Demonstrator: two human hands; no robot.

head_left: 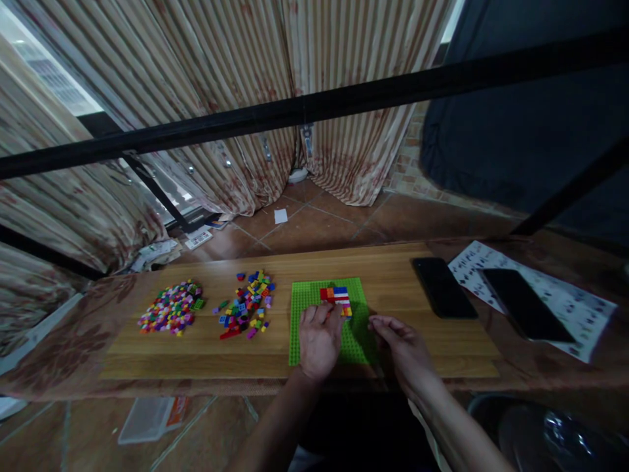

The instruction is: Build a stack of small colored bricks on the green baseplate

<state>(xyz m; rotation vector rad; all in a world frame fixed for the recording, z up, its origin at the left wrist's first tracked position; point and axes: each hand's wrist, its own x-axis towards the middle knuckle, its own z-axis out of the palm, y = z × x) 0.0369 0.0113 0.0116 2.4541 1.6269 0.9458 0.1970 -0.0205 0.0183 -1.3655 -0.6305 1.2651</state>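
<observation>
A green studded baseplate (307,295) lies on the wooden board. On its upper part sits a patch of joined bricks (340,295) in red, orange, blue, white, pink and yellow. My left hand (320,337) rests over the baseplate, its curled fingertips at the lower left edge of the patch; what they hold, if anything, is hidden. Just off the baseplate's right edge is my right hand (400,347), thumb and index finger pinched together, and anything between them is too small to make out.
Two piles of loose bricks, a large one (171,307) and a looser one (248,305), lie left of the baseplate. To the right are a black phone (443,288), another dark device (525,305) and a printed sheet (590,314).
</observation>
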